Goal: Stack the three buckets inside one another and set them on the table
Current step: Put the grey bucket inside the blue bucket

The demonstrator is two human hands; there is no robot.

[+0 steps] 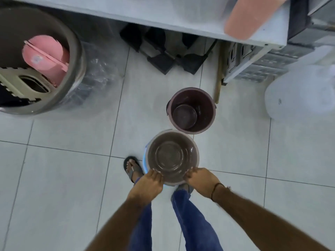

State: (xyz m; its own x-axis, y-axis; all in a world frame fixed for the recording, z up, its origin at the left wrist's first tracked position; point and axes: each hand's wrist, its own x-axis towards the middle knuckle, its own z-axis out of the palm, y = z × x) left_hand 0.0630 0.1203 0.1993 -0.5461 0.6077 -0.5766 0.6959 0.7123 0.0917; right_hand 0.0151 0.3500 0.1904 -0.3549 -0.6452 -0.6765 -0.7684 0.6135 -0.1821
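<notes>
No writing is legible anywhere. I stand on pale floor tiles [63,178]. My left hand [147,184] and right hand [201,181] grip the near rim of the brown bucket [172,156], fingers closed on it; it sits nested in a blue bucket [144,160]. Just beyond stands the maroon bucket [192,110], below the grey desk [163,19]. A large tub [78,57] sits far left.

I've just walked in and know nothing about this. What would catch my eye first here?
Probably the two bare hands, left hand and right hand, gripping the near rim of a brown bucket that seems to sit inside a pale blue-edged one, low in the middle. Just beyond it a darker maroon bucket stands alone on the tiled floor. At far left, a big grey tub holds a pink container.
</notes>
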